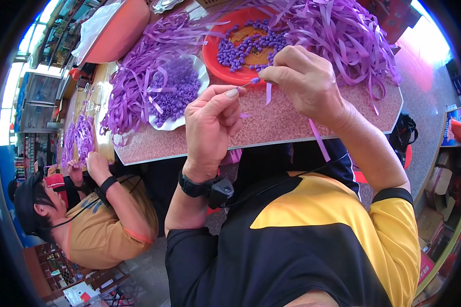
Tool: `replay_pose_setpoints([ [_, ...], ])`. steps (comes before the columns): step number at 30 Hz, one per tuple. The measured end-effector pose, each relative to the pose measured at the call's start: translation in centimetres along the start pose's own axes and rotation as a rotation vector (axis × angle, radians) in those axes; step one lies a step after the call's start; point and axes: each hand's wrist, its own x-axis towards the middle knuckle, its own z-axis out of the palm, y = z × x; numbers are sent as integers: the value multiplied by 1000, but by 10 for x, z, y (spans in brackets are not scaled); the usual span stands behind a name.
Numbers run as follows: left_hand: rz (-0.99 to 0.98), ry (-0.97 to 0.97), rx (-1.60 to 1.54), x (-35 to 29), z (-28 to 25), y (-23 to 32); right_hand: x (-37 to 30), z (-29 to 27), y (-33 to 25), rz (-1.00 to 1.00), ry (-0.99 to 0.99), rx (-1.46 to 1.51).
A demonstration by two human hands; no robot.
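Note:
My left hand (210, 120) is closed in a pinch, thumb against forefinger, on one end of a thin needle-like rod (246, 85). At the rod's other end is a small purple bead (255, 81), pinched between the thumb and forefinger of my right hand (307, 84). A short purple ribbon (268, 94) hangs below the right fingertips. Just beyond my hands stands a red plate (210, 53) with loose purple beads (232, 53) in it. Left of it, a white scalloped dish (202, 71) holds a heap of purple beads (176, 92). Both hands are above the table.
Heaps of purple ribbon lie on the table (292, 125), one at left (133, 87) and one at far right (338, 36). A pink basin (119, 33) stands at far left. A co-worker (105, 225) sits at left, hands near more ribbons (79, 138). Cartons (438, 189) stand at right.

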Motion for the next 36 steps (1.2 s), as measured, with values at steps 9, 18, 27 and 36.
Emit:
replay_pose_setpoints([
  [9, 8, -18, -47, -3, 3, 3, 2, -2, -1, -16, -3, -36],
  [18, 23, -9, 1, -9, 0, 6, 2, -3, 0, -55, 29, -19],
  [27, 2, 4, -19, -16, 7, 5, 1, 0, -2, -85, 11, 23],
  [36, 32, 22, 41, -20, 1, -2, -3, -2, 0, -84, -81, -11],
])
